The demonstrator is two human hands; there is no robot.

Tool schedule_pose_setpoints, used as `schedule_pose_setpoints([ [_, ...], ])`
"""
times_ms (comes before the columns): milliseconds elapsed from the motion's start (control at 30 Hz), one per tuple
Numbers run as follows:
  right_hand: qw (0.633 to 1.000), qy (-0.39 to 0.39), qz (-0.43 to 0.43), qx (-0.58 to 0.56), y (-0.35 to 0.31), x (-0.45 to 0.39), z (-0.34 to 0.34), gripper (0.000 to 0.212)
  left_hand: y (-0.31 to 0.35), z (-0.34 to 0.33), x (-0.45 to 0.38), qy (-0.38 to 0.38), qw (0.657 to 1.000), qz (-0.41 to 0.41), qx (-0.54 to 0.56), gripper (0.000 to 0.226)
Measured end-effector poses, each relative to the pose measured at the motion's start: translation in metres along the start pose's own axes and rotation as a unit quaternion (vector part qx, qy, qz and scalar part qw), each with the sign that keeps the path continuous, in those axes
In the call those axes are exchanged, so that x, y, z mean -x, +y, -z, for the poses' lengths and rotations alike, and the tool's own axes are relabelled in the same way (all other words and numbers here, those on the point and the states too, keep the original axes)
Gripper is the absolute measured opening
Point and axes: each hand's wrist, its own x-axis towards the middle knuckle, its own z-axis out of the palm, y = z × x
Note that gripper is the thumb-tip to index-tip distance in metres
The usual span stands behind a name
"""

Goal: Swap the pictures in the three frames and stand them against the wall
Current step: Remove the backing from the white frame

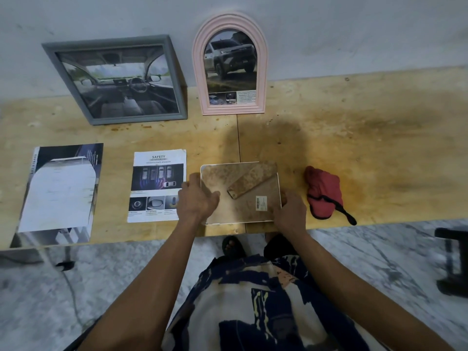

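The white-edged rectangular frame point(240, 193) lies face down at the front edge of the plywood worktop point(354, 138), its brown backing board and folded stand uppermost. The left hand point(196, 198) grips its left side with curled fingers, and the right hand point(291, 211) clasps its lower right corner. A grey square frame point(116, 79) and a pink arched frame point(231, 64) lean against the wall behind.

Two frames lean against the wall point(354, 34) behind: the square frame point(115, 79) left of the arched frame point(231, 64). On the table point(354, 138), left to right: brochure page point(59, 193), safety leaflet point(157, 184), face-down frame point(240, 193), cloth point(325, 193).
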Motion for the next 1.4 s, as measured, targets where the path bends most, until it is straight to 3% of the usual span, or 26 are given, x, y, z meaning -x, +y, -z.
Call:
schedule_pose_setpoints([
  [167, 1.0, -0.023, 0.013, 0.008, -0.008, 0.007, 0.001, 0.05, 0.013, 0.005, -0.021, -0.05, 0.995, -0.038, -0.079, 0.059],
  [300, 0.999, -0.037, 0.023, 0.028, -0.011, 0.008, 0.005, 0.041, 0.021, 0.007, -0.027, -0.049, 0.993, -0.033, -0.102, 0.064],
  [500, 0.993, -0.055, 0.062, 0.086, -0.008, 0.002, 0.004, 0.037, 0.025, 0.012, -0.055, -0.057, 0.997, 0.018, -0.045, 0.053],
  [767, 0.989, -0.075, 0.024, 0.129, -0.011, 0.002, 0.001, 0.056, 0.025, 0.013, -0.065, -0.021, 0.998, 0.06, 0.027, 0.049],
  [900, 0.989, -0.077, 0.024, 0.127, -0.012, 0.001, 0.0, 0.062, 0.027, 0.012, -0.056, -0.006, 0.988, 0.071, 0.135, 0.038],
  [1033, 0.986, -0.089, 0.021, 0.14, -0.013, 0.002, 0.001, 0.067, 0.022, 0.011, -0.041, 0.02, 0.971, 0.103, 0.217, 0.047],
  [1133, 0.985, -0.089, 0.008, 0.15, -0.013, 0.0, -0.001, 0.074, 0.003, 0.006, -0.02, -0.015, 0.974, 0.123, 0.19, 0.027],
  [1400, 0.979, -0.109, 0.033, 0.168, -0.01, -0.004, -0.002, 0.082, -0.014, -0.008, 0.01, 0.007, 0.99, 0.057, 0.127, 0.039],
])
